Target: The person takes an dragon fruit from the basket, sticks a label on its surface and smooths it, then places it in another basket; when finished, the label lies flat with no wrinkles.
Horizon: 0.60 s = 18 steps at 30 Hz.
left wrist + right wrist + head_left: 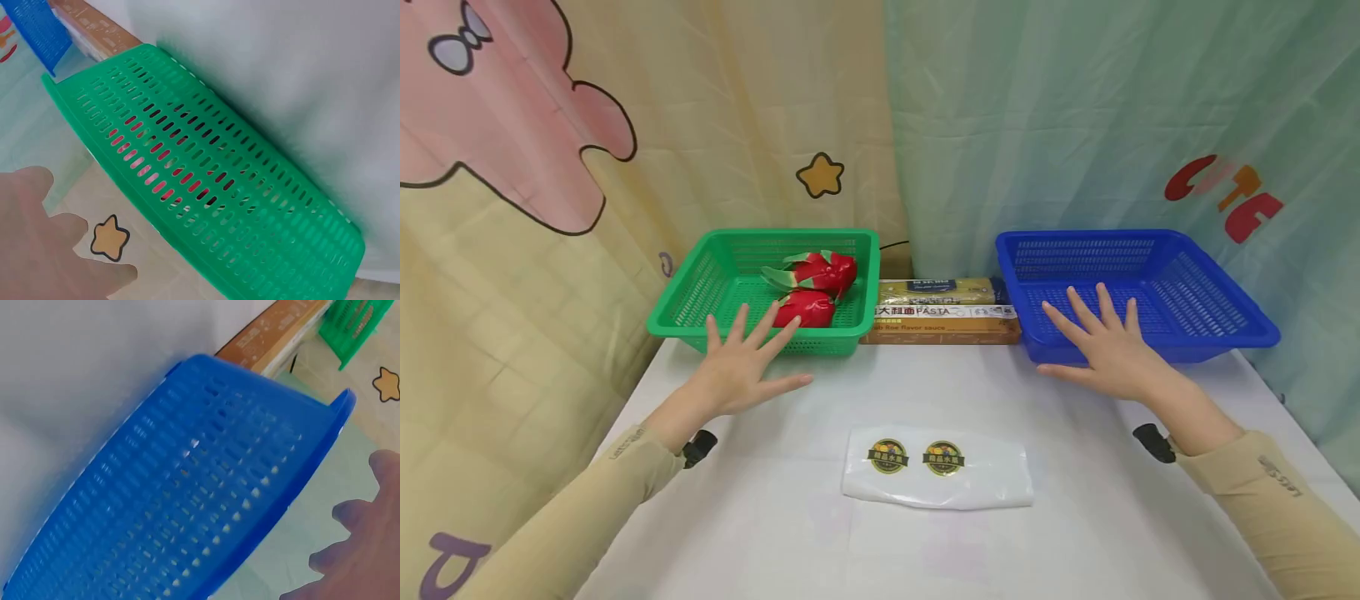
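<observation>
My left hand (735, 372), fingers spread and holding nothing, is in front of the green basket (700, 321). Inside that basket lie two red dragon fruits (826, 273) with green leafy tips. My right hand (1108, 350), also spread and holding nothing, is at the front of the blue basket (1210, 329), which holds nothing visible. A flat white plastic bag (936, 487) with two round gold-and-black labels lies on the table, nearer me and between the hands. In the left wrist view red shows through the slots of the green basket (206, 162).
Between the baskets lie a brown pasta box (940, 327) and, behind it, a yellowish pasta pack (936, 292). The white table (760, 517) meets yellow and green curtains (1075, 108) behind and at the sides. Black wrist straps (700, 448) sit at both cuffs.
</observation>
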Motion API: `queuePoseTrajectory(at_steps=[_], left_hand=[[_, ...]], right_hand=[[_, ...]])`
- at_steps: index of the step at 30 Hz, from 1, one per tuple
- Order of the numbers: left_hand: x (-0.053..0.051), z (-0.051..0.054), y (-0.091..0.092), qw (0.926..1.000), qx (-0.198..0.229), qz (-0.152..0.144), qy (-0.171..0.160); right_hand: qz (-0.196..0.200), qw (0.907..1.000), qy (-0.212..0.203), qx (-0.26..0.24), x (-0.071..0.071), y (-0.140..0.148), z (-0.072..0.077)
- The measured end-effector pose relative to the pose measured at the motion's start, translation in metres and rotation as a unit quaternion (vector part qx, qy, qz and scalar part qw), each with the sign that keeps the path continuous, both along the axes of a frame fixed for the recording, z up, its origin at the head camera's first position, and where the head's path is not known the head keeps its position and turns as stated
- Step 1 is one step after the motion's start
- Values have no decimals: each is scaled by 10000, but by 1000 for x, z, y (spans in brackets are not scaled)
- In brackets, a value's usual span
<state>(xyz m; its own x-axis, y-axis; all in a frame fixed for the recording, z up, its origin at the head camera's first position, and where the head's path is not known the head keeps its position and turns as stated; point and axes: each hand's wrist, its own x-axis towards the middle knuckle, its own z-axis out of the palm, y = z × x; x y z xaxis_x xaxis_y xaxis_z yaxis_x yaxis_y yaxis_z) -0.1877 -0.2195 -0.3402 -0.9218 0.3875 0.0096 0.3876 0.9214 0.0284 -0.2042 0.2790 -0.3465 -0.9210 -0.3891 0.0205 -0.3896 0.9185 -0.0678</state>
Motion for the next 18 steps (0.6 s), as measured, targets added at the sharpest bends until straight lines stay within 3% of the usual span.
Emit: queuePoseTrajectory(at_steps=[5,10,14,18], left_hand=[[12,-6,-8,9968,796,-1,99],[23,-19,-12,9813,1905,130,260],[26,-31,-14,9549,2928,446,225],[22,-39,-16,9132,3995,798,-103]], right_hand=[[316,9985,235,-391,-5,-17,-4],[655,9914,376,-1069,-15,-44,-6],[959,9800,379,-1705,-24,-71,-8],[1208,9633,215,-2386,-33,-101,-9]])
